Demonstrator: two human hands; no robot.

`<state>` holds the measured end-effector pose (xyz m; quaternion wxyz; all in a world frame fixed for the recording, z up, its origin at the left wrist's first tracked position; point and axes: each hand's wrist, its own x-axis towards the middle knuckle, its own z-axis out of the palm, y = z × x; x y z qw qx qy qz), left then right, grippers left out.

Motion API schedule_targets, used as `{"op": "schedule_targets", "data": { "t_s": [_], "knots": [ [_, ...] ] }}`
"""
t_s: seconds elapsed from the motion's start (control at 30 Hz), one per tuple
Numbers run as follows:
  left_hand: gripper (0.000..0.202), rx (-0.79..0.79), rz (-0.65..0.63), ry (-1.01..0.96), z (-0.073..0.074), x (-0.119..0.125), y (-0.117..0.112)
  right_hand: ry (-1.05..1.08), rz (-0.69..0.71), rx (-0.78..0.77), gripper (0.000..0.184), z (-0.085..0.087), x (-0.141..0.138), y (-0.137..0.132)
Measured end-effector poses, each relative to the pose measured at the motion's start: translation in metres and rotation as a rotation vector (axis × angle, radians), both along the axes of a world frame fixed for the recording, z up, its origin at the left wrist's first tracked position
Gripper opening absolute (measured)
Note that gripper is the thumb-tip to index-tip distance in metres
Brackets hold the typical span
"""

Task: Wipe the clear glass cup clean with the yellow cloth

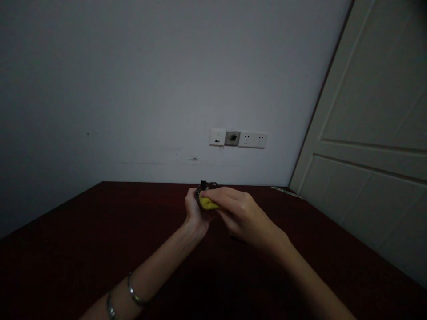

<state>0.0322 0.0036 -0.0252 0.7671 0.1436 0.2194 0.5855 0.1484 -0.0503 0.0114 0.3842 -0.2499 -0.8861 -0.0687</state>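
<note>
Both hands meet above the far middle of a dark red table [100,240]. My left hand [194,213] is closed around a small dark object [205,186] whose top sticks out above the fingers; I cannot make out what it is. My right hand [238,211] pinches a small yellow cloth or sponge [207,204] and presses it against that dark object. Two metal bangles [133,294] ring my left forearm.
A grey-white wall rises behind the table, with a row of white sockets and a switch plate [238,138] just above table height. A pale panelled door [373,133] stands at the right. A thin strip [286,191] lies at the table's far right corner.
</note>
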Motion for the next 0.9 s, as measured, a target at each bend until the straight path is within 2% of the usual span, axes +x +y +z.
{"op": "schedule_targets", "data": {
  "t_s": [0.1,0.2,0.33,0.4,0.47,0.57,0.7,0.83,0.9],
  "knots": [
    [0.022,0.003,0.014,-0.03,0.003,0.0,-0.001,-0.066,0.064,0.014,0.037,0.004,0.002,0.0],
    [0.023,-0.019,-0.05,0.008,0.008,-0.002,0.001,-0.141,0.11,-0.025,0.039,0.011,0.01,-0.002],
    [0.029,-0.028,-0.165,0.155,0.012,-0.011,0.005,-0.105,0.125,-0.15,0.041,0.019,0.031,-0.003],
    [0.035,-0.01,-0.262,0.247,0.013,-0.016,0.006,-0.023,0.079,-0.183,0.037,0.022,0.043,-0.002],
    [0.041,0.042,-0.37,0.338,0.013,-0.019,0.006,0.104,-0.026,-0.152,0.035,0.022,0.053,0.004],
    [0.05,0.119,-0.508,0.417,0.012,-0.018,0.007,0.246,-0.167,-0.035,0.035,0.017,0.061,0.018],
    [0.056,0.103,-0.631,0.445,0.007,-0.013,0.011,0.369,-0.208,0.054,0.035,0.001,0.051,0.03],
    [0.054,0.109,-0.673,0.453,0.0,-0.012,0.015,0.283,-0.091,-0.075,0.041,-0.011,0.04,0.024],
    [0.053,0.144,-0.674,0.366,-0.004,-0.013,0.017,0.204,0.002,-0.14,0.045,-0.012,0.042,0.019]
  ]
}}
